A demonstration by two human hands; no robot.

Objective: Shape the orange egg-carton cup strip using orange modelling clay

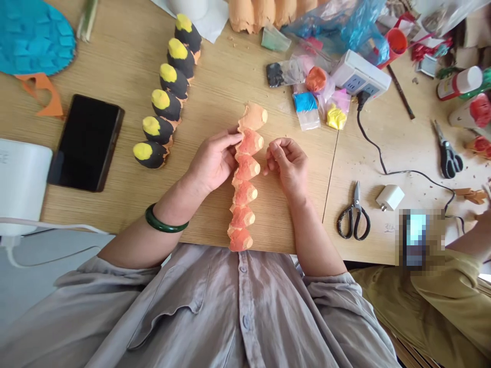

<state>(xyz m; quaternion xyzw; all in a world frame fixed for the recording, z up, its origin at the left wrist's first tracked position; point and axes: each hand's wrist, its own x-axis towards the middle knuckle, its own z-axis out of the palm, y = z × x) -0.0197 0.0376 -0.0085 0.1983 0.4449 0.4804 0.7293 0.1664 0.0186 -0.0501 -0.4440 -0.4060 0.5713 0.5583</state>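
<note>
A strip of egg-carton cups (243, 192) runs lengthwise in front of my body, its lower end at the table edge. Most of its cups carry orange-red covering with pale tips; the farthest cup is plain light orange. My left hand (218, 159) grips the strip from its left side near the second cup, fingers partly hidden behind it. Just right of the strip, my right hand (288, 162) is raised with thumb and forefinger pinched together; whatever may be between them is too small to make out. A second strip (172, 80), black with yellow tips, lies to the left.
Left are a black phone (86, 143) and a white device (23, 179). Bags of coloured clay (306, 102), a power strip (360, 73) and its cable lie at the upper right. Scissors (353, 217) and a plug adapter (390, 198) are nearer. Another person sits at the right.
</note>
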